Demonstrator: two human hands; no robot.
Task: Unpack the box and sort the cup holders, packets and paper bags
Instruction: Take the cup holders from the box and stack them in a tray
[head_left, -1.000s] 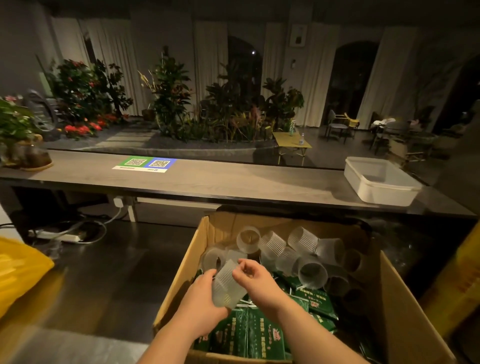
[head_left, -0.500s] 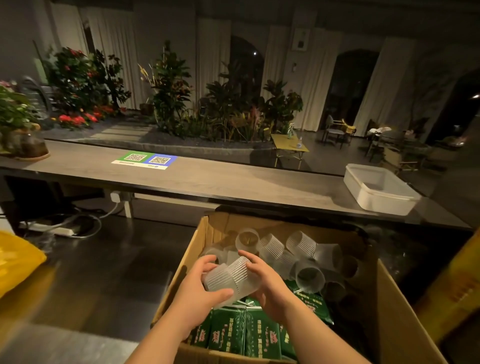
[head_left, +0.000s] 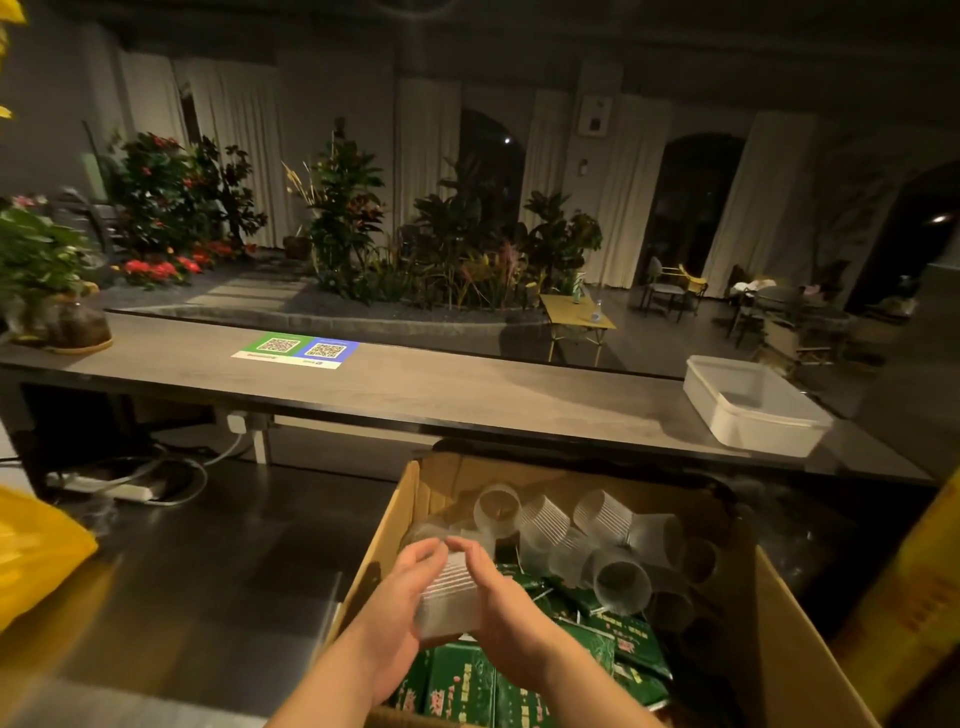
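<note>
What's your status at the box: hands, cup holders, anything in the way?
Left hand, right hand grip a clear cup holder over the box. Loose holders, green packets inside. Path clear.

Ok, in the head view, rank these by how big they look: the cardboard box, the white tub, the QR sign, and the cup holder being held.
1. cardboard box, largest by far.
2. white tub.
3. QR sign and held cup holder look about alike. The holder is much nearer the camera and partly covered, so I leave them unranked.
</note>
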